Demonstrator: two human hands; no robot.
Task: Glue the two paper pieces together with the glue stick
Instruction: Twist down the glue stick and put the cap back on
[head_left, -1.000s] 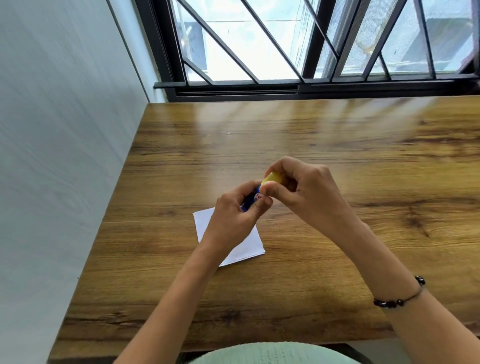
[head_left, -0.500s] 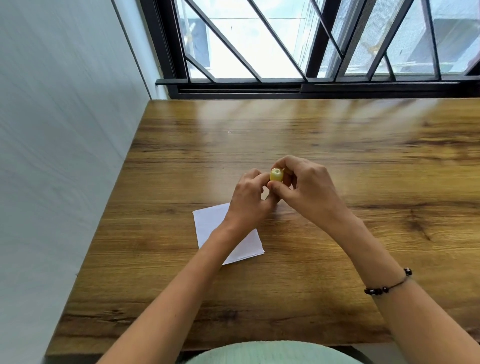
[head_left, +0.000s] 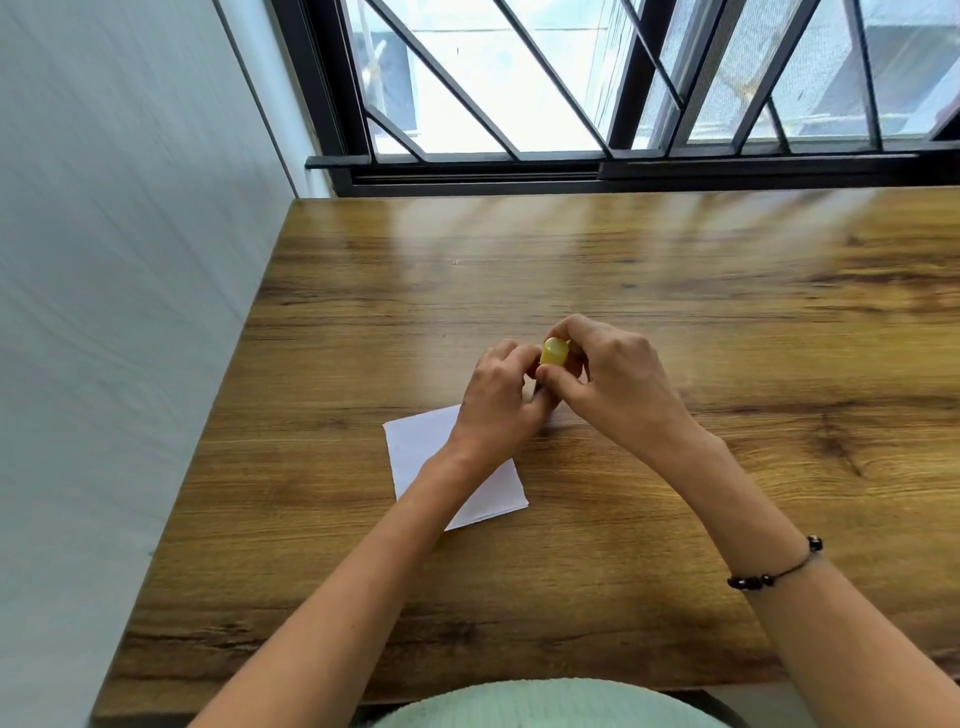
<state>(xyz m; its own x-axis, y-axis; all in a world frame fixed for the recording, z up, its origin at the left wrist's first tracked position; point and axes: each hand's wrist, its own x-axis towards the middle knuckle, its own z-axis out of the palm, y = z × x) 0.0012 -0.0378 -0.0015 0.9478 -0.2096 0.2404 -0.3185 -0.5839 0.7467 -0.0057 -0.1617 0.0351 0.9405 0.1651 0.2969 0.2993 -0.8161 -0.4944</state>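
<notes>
While both hands meet above the middle of the table (head_left: 675, 519), the glue stick (head_left: 553, 352) sits pinched between them, only its rounded yellow cap end showing, glossy and smooth, pointing up toward the camera. The left hand (head_left: 498, 400) curls in from below, its fingers (head_left: 511, 358) closed around the hidden body of the stick, and the right hand (head_left: 618, 384) wraps in from the other side, thumb and fingertips pressed tight on the yellow cap. Whether the cap is seated or loose cannot be told; the fingers cover the join. Just under the left wrist lies the paper (head_left: 415, 447), white, flat and matte, a rough square set at a slant on the table, its near corner poking out past the forearm; whether it is one sheet or two stacked cannot be told. The table is wood-grain, warm brown with dark streaks and a soft sheen near the window (head_left: 519, 104). A thin dark beaded bracelet (head_left: 769, 574) rings the right wrist. A pale grey wall (head_left: 104, 312) runs along the table's left edge.
</notes>
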